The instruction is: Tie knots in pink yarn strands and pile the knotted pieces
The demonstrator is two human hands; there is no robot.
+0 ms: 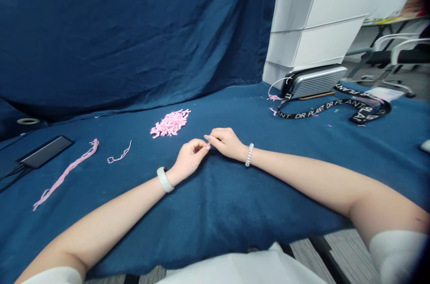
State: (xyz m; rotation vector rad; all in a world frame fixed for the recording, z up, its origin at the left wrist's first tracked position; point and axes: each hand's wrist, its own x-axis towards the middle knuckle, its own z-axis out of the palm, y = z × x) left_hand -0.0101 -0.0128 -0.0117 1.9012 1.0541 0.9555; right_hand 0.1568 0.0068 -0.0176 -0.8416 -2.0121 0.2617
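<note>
My left hand [188, 160] and my right hand [226, 143] meet above the blue cloth, fingertips pinching a small pale pink yarn piece [208, 146] that shows only slightly between them. Left of my hands lies a heap of short pink yarn pieces [170, 123]. Further left are a long bundle of pink yarn strands [65, 174] and a thin pink yarn loop [120, 153], both out of reach of my fingertips. A white band [164, 179] circles my left wrist, and a white coiled bracelet [249, 155] circles my right wrist.
Blue cloth [215, 225] covers the table and hangs behind it. A dark phone [45, 152] with cables lies at the left. At the back right are a silver case [314, 81], a black printed lanyard [332, 107] and white drawers [312, 15].
</note>
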